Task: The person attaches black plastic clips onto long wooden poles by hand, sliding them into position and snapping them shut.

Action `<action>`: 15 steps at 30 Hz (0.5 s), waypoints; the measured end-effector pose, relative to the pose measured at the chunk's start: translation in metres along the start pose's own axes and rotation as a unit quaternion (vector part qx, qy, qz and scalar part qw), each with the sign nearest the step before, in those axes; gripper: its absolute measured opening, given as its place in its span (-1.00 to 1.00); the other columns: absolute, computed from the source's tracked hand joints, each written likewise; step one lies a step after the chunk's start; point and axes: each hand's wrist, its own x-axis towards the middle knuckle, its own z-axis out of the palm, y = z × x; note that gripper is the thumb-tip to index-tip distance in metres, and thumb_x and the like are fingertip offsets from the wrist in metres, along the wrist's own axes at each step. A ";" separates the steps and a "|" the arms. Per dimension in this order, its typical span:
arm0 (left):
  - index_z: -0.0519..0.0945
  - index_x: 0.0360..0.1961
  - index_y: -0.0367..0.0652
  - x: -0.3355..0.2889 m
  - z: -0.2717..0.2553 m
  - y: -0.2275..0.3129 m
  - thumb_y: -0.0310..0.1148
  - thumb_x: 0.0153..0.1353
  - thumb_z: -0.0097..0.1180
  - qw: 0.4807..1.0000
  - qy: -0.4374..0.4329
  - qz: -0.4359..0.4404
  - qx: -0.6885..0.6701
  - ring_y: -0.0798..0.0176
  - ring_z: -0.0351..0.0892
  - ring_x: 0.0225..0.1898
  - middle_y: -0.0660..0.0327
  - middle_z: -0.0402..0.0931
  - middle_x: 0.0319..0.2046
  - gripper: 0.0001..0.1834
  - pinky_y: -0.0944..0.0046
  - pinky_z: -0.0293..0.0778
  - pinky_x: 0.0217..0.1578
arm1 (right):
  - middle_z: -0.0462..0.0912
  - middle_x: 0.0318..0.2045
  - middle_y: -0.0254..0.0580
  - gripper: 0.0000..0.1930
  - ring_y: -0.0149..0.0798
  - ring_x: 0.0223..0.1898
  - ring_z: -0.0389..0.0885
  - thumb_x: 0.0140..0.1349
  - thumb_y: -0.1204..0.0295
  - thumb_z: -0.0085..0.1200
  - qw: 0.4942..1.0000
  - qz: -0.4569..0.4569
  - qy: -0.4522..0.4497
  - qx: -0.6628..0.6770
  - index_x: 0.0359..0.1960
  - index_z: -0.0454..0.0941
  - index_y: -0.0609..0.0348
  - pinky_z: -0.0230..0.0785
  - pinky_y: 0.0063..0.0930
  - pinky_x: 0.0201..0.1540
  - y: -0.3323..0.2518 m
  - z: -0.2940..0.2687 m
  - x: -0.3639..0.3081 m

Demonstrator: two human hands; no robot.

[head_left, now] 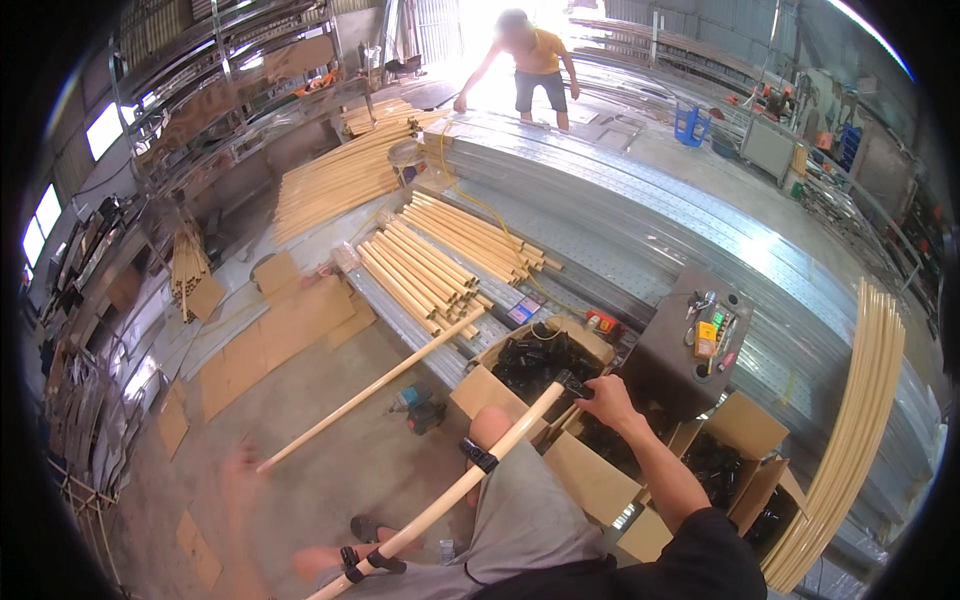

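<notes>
**Two Cream Tubes, One in Each Hand**

While we sit with one knee raised, our right hand (606,398) closes around the far end of a cream-coloured tube (470,478), just where a black end cap (572,384) sits on it. This tube lies across our lap, running from the lower left up to the cardboard box. We count three black clamps on it: one clamp (479,455) near the knee and two more (360,562) close together near its lower end.

Our left hand (243,468) is blurred at the lower end of a second cream tube (372,388). This second tube slants up toward the stacked tubes; its near end is at the hand, but we cannot tell if the fingers are closed on it or apart.

In front of us we see three open cardboard boxes with black plastic parts inside: the nearest box (478,388) just beside the right hand, and two others (745,430) further to the right. A cordless drill (418,406) lies on the concrete floor between the two tubes. Behind it, a stack of short cream tubes (440,260) rests on long metal profiles (640,215). One more person (525,60) bends over the profiles far away.
</notes>
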 end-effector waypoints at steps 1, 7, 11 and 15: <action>0.57 0.06 -0.28 -0.011 0.039 0.004 -0.37 0.10 0.33 0.996 -0.006 0.086 0.016 0.06 0.65 -0.05 0.04 0.66 -0.10 -0.52 0.06 0.53 0.03 | 0.68 -0.50 0.11 -0.68 0.09 -0.38 0.70 -0.11 0.29 0.45 1.000 -0.010 0.008 0.004 -0.37 0.74 0.27 0.56 -0.15 -0.24 -0.008 0.001 -0.002; 0.60 0.10 -0.18 -0.082 0.220 0.098 -0.20 0.14 0.33 0.905 -0.120 0.404 -0.055 -0.09 0.52 0.11 0.01 0.60 0.02 -0.49 -0.08 0.32 0.22 | 0.69 -0.48 0.12 -0.63 0.12 -0.35 0.70 -0.11 0.25 0.45 0.999 -0.020 -0.009 -0.031 -0.36 0.74 0.29 0.57 -0.10 -0.17 -0.004 0.005 0.003; 0.42 0.32 -0.07 -0.102 0.279 0.102 -0.13 0.16 0.33 0.922 -0.094 0.373 -0.049 -0.05 0.44 0.17 0.02 0.50 0.01 -0.29 -0.09 0.40 0.13 | 0.70 -0.45 0.13 -0.63 0.13 -0.31 0.70 -0.10 0.24 0.44 0.999 -0.002 -0.040 -0.037 -0.34 0.74 0.29 0.56 -0.10 -0.13 0.000 -0.001 0.004; 0.30 0.44 0.16 -0.108 0.269 0.118 -0.14 0.23 0.25 0.935 -0.180 0.299 0.064 -0.05 0.59 -0.04 0.02 0.56 -0.08 -0.26 -0.10 0.54 -0.14 | 0.69 -0.46 0.13 -0.66 0.12 -0.33 0.70 -0.10 0.25 0.42 0.999 -0.011 -0.028 -0.037 -0.36 0.74 0.26 0.56 -0.12 -0.15 0.001 -0.007 0.005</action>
